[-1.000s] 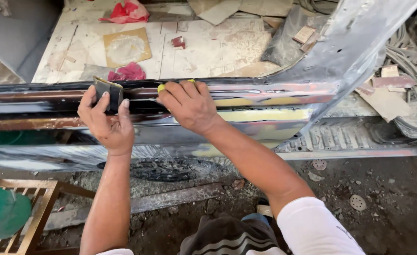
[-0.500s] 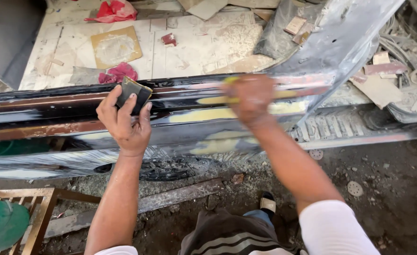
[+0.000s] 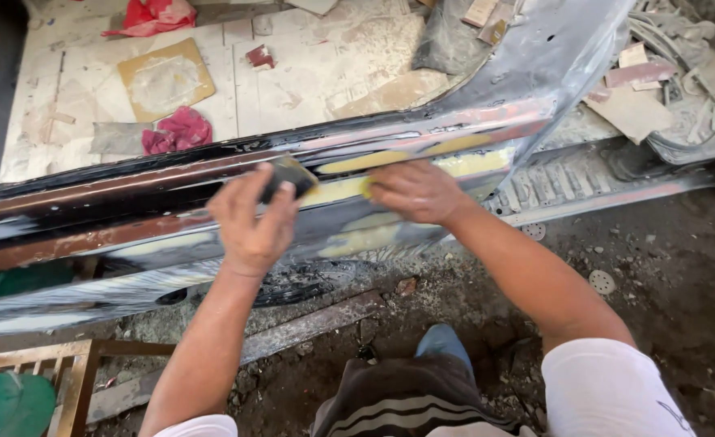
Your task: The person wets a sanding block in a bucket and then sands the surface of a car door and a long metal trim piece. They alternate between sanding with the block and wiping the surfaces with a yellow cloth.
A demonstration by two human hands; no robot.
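Note:
A long dark car body panel (image 3: 131, 202) runs across the view, with rusty-red strips and patches of yellow filler (image 3: 390, 159). My left hand (image 3: 248, 222) grips a dark sanding block (image 3: 291, 174) pressed against the panel beside the filler. My right hand (image 3: 414, 190) lies flat on the yellow filler, fingers together, with a yellow piece barely showing under the fingertips. The two hands are almost touching.
Behind the panel lies a pale dusty floor (image 3: 292, 81) with red rags (image 3: 178, 129), a square board (image 3: 165, 78) and scraps. A ribbed metal sill (image 3: 584, 182) lies at right. A wooden frame (image 3: 74, 364) and a green object (image 3: 9, 400) sit lower left. Dirt ground below.
My left hand with the block has slid right along the panel toward the filler. My right hand has come back left from the far right, so the hands now meet.

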